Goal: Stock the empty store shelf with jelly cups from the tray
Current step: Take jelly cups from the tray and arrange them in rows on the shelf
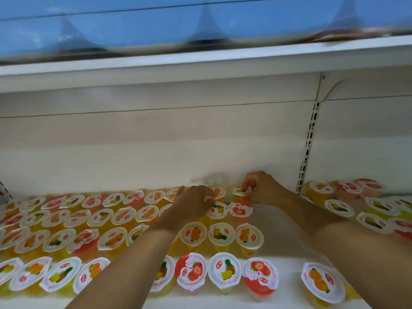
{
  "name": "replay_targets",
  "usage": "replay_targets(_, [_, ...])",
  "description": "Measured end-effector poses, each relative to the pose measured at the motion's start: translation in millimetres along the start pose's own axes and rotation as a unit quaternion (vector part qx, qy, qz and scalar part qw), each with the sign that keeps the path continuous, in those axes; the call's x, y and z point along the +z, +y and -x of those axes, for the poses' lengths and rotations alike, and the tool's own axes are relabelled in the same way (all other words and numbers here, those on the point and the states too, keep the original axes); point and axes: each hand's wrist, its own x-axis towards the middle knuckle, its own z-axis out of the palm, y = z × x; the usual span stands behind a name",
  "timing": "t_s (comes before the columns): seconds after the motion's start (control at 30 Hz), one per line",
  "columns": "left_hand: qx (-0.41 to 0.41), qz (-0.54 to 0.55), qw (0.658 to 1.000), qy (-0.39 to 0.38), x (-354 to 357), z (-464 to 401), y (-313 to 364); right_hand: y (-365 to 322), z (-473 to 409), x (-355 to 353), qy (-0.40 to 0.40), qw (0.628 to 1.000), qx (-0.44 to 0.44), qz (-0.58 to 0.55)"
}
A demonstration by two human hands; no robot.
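- both arms reach deep along the white shelf (278, 221), forearms stretched over rows of jelly cups (194, 234).
- right hand (263, 188) at the back row, fingers pinching a pineapple-lid cup (239, 191) by its rim.
- left hand (194, 201) palm down, fingers curled over an orange-lid cup (219, 192) beside it; actual grip can't be told.

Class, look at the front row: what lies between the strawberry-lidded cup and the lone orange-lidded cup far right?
In the head view, only bare white shelf separates the strawberry-lidded cup from the orange-lidded cup.
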Motion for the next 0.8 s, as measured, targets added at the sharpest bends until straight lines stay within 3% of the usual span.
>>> replay_targets(0.33, [-0.004, 0.005, 1.0, 0.004, -2, 4, 3, -5, -2, 4, -0.03, 0.999, -0.008, -0.01])
replay_targets(0.53, [0.051, 0.01, 0.998, 0.03, -4, 17, 18, 10, 23, -48, -0.018, 0.996, -0.021, 0.089])
replay_targets(0.67, [0.08, 0.009, 0.996, 0.024, -2, 11, 33, 33, 51, -89, -0.083, 0.973, 0.043, 0.209])
replay_targets(0.8, [0.071, 0.007, 0.997, 0.019, 6, 1, 45, 53, 66, -94, -0.097, 0.964, 0.08, 0.234])
